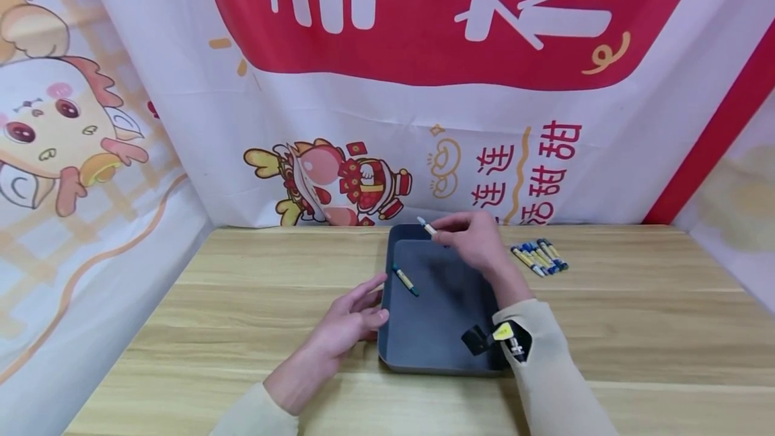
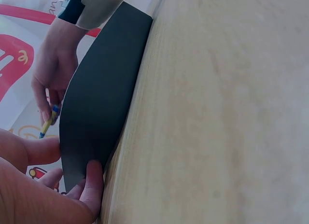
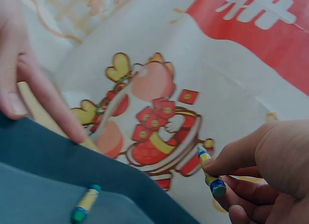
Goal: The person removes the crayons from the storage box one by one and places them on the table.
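Large white characters on a red field run across the top of the backdrop banner, cut off by the frame; lower right of centre, red characters read 连连 and 甜甜 beside a cartoon figure in red. The crayons' labels are too small to read. In the middle of the head view, the right hand reaches over the far rim of the dark grey tray, its fingers pinching a crayon with its blue tip pointing left. The left hand rests at the tray's left wall, fingers straight and touching it. A green crayon lies inside the tray, upper left. More crayons lie grouped on the wooden surface, right of the tray.
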Demonstrator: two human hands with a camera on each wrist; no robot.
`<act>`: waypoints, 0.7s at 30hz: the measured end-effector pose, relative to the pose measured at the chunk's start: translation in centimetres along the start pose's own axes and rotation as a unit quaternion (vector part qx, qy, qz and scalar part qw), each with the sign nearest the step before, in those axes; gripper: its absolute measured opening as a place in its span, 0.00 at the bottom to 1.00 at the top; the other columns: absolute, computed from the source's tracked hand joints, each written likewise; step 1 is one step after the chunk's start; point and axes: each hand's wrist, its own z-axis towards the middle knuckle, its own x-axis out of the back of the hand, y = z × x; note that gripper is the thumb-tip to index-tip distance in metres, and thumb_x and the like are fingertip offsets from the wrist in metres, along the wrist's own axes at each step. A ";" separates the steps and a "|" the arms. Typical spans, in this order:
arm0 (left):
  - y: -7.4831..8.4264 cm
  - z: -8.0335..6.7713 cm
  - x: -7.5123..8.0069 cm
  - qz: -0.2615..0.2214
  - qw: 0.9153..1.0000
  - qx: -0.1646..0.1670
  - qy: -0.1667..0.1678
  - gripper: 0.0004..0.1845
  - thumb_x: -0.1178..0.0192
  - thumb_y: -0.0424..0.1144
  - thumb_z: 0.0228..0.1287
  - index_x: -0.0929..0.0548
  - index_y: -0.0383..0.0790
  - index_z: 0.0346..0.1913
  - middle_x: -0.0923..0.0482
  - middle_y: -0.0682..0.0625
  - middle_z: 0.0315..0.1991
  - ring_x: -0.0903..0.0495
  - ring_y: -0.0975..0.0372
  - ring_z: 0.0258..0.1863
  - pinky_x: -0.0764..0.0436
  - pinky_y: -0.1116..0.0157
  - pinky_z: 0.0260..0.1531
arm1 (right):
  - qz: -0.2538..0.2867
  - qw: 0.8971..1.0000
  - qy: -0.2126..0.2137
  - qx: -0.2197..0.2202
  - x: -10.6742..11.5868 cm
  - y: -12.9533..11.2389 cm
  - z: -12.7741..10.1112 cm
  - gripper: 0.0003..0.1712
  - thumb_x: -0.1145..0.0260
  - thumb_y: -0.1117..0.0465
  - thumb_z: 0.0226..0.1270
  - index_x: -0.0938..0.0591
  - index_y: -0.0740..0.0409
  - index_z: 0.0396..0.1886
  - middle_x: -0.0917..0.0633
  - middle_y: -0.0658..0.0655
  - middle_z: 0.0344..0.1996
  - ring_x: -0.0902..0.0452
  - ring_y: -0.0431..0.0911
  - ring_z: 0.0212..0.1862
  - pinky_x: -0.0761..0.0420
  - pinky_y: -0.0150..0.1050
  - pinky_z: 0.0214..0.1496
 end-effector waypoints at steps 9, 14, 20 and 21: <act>0.0 0.0 0.0 -0.001 1.000 -0.004 -0.001 0.36 0.39 0.32 0.76 0.33 0.55 0.82 0.36 0.37 0.82 0.25 0.46 0.74 0.16 0.54 0.60 | -0.004 1.000 0.020 -0.007 3.6 0.5 -0.5 0.16 0.29 0.60 0.74 0.10 0.54 0.58 0.11 0.62 0.58 0.19 0.56 0.59 0.21 0.52 0.64; -0.1 0.0 0.0 -0.001 1.000 -0.004 -0.002 0.36 0.40 0.31 0.76 0.34 0.54 0.82 0.36 0.36 0.82 0.25 0.45 0.74 0.16 0.54 0.61 | -0.014 0.999 0.027 -0.024 5.1 1.3 -0.7 0.18 0.30 0.58 0.75 0.11 0.53 0.60 0.13 0.61 0.61 0.21 0.57 0.61 0.23 0.54 0.66; -0.1 -0.1 0.0 -0.002 1.000 -0.008 -0.005 0.36 0.40 0.30 0.76 0.34 0.53 0.82 0.36 0.36 0.81 0.24 0.46 0.74 0.16 0.57 0.58 | -0.006 0.998 0.054 -0.029 6.6 2.4 -0.5 0.19 0.29 0.59 0.74 0.11 0.55 0.61 0.11 0.63 0.60 0.19 0.54 0.57 0.24 0.43 0.57; -0.1 -0.1 0.0 -0.002 1.000 -0.008 -0.004 0.36 0.40 0.30 0.75 0.34 0.53 0.82 0.35 0.36 0.81 0.24 0.46 0.74 0.16 0.57 0.58 | -0.006 0.998 0.059 -0.029 6.9 2.6 -0.5 0.19 0.29 0.59 0.74 0.11 0.56 0.61 0.11 0.63 0.59 0.18 0.53 0.56 0.23 0.42 0.56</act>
